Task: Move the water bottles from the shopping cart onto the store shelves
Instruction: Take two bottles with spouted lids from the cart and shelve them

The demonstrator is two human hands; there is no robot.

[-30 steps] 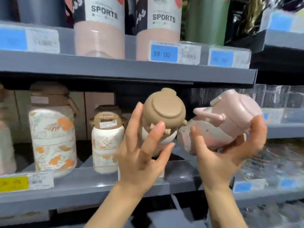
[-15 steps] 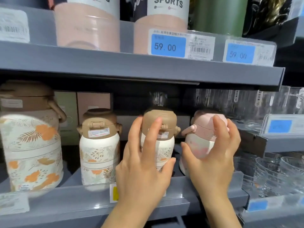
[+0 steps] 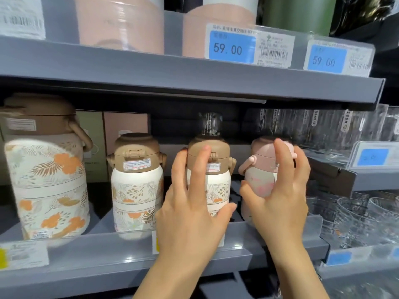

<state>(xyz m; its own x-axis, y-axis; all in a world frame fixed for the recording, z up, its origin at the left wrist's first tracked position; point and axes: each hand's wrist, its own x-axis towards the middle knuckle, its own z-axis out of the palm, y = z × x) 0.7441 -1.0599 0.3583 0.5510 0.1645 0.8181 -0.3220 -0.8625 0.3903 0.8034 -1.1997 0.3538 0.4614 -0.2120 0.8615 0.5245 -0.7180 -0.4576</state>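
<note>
Bottles are standing upright on the lower shelf (image 3: 129, 257), fronts lining up with their neighbours. Left hand (image 3: 192, 210) is wrapping loosely around the brown-lidded bottle (image 3: 218, 169), fingers spread, likely steadying it. Right hand (image 3: 280, 190) is cupping the pink bottle (image 3: 259, 169) to the right, fingers curling over its lid, seemingly seating it square beside the glassware (image 3: 356, 216).

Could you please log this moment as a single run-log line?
step: shelving | left hand: grip on brown-lid bottle | right hand: grip on pink bottle | both upright on shelf
</note>
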